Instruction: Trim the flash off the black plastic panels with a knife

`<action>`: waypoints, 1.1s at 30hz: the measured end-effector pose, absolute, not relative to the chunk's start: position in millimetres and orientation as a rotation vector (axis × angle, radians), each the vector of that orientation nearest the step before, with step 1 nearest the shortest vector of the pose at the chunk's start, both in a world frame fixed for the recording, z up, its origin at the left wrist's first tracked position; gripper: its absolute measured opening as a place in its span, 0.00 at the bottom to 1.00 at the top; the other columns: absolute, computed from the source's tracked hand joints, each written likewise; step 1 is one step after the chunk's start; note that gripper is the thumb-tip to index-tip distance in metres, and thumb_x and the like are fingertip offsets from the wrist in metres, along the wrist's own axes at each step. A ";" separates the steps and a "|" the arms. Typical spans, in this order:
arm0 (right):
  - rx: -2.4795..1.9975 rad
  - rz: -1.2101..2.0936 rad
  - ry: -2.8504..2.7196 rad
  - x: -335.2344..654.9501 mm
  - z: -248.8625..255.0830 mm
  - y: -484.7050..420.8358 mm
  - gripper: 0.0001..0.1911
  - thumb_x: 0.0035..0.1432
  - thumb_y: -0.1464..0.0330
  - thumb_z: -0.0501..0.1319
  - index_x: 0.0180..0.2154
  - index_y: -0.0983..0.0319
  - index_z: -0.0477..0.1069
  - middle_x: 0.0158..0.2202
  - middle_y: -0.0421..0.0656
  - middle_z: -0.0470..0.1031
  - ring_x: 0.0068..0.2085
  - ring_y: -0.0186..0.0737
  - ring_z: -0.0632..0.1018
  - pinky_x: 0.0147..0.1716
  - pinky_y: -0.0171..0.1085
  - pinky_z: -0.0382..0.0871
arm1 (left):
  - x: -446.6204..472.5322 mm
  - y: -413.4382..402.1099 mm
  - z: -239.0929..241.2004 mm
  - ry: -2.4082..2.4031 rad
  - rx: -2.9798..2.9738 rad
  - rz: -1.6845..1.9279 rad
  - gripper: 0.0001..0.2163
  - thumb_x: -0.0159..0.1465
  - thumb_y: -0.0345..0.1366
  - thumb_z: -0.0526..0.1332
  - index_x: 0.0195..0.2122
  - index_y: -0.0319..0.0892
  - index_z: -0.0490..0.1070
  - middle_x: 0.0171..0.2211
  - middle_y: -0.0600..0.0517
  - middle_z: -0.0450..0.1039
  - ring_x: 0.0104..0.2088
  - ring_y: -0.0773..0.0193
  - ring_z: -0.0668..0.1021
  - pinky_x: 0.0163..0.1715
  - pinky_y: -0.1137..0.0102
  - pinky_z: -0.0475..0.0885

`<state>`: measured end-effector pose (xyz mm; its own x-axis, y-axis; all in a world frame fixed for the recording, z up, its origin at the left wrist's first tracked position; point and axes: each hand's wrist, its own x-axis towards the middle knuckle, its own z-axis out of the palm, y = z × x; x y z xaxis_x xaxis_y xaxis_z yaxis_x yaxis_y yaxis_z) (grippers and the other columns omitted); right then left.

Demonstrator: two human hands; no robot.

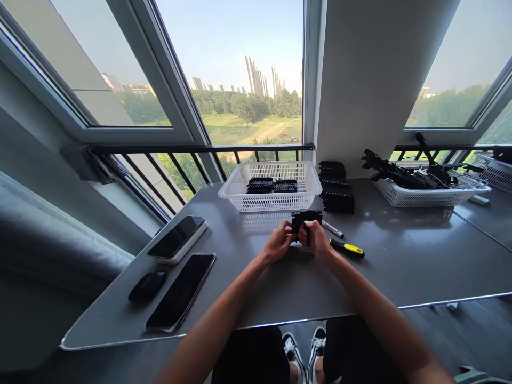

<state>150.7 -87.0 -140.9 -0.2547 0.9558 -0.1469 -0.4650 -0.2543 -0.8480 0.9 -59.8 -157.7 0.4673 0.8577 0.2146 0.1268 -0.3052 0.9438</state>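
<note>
- Two bare hands meet over the middle of a grey table (280, 288), seen from a camera on the person's head.
- Left hand (279, 244) is curled narrow, its fingertips pinching the left edge of a small black plastic part (306, 218); this reads as steadying it.
- Right hand (317, 240) is closed around the part's lower right side, thumb across the front, so both hands share the grip and keep the part raised just above the tabletop.
- Just right of the hands lie a yellow-handled screwdriver (347, 249) and a white marker pen (333, 230), within easy reach.
- Directly behind the hands sits a white mesh basket (271, 201) holding a few similar black parts (272, 185); a stack of black parts (337, 188) stands beside it, against the wall.
- At far right, a second white basket (428, 196) holds tangled cables and black gear.
- At left, set well apart from the hands, lie two phones (178, 237) (182, 290) and a black mouse (147, 285).
- Windows behind show trees and distant towers.
</note>
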 end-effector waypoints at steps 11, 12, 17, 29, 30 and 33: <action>-0.856 1.775 -0.700 153.1 -136.4 -87.8 0.11 0.44 0.60 0.53 0.22 0.59 0.53 0.19 0.34 0.51 0.20 0.30 0.53 0.16 0.29 0.44 | 0.5 -61.3 -157.3 0.858 1.855 0.933 0.07 0.61 0.37 0.58 0.37 0.45 0.60 0.35 0.48 0.79 0.33 0.59 0.81 0.32 0.69 0.72; -0.846 1.781 -0.687 153.4 -135.7 -88.2 0.10 0.45 0.60 0.52 0.23 0.59 0.53 0.19 0.34 0.51 0.20 0.30 0.53 0.17 0.29 0.45 | 0.3 -61.0 -157.6 0.862 1.850 0.939 0.07 0.61 0.38 0.58 0.37 0.45 0.60 0.35 0.48 0.79 0.33 0.59 0.81 0.32 0.69 0.72; -0.772 1.795 -0.616 157.4 -131.6 -89.5 0.11 0.48 0.59 0.51 0.23 0.59 0.53 0.19 0.34 0.51 0.20 0.31 0.54 0.17 0.30 0.47 | -0.8 -58.9 -159.5 0.908 1.866 0.962 0.07 0.61 0.38 0.57 0.38 0.44 0.60 0.34 0.49 0.79 0.32 0.61 0.81 0.31 0.70 0.72; -0.745 1.817 -0.597 160.6 -131.0 -88.6 0.11 0.48 0.59 0.50 0.23 0.59 0.54 0.19 0.35 0.52 0.20 0.31 0.55 0.17 0.30 0.46 | -1.2 -57.8 -161.9 0.931 1.925 0.945 0.07 0.63 0.37 0.55 0.40 0.44 0.58 0.38 0.46 0.79 0.36 0.60 0.82 0.34 0.68 0.74; -0.753 1.821 -0.612 159.7 -131.3 -88.9 0.11 0.48 0.59 0.51 0.23 0.59 0.54 0.19 0.35 0.52 0.20 0.31 0.55 0.17 0.30 0.46 | -1.2 -58.1 -161.9 0.921 1.931 0.942 0.06 0.63 0.37 0.55 0.40 0.44 0.59 0.39 0.46 0.79 0.37 0.59 0.82 0.35 0.68 0.74; -0.773 1.826 -0.660 158.1 -131.2 -89.9 0.11 0.47 0.59 0.52 0.23 0.59 0.55 0.19 0.34 0.52 0.20 0.30 0.54 0.17 0.29 0.45 | -1.2 -59.3 -161.3 0.900 1.938 0.936 0.06 0.63 0.37 0.56 0.40 0.45 0.60 0.39 0.46 0.79 0.37 0.59 0.82 0.36 0.66 0.74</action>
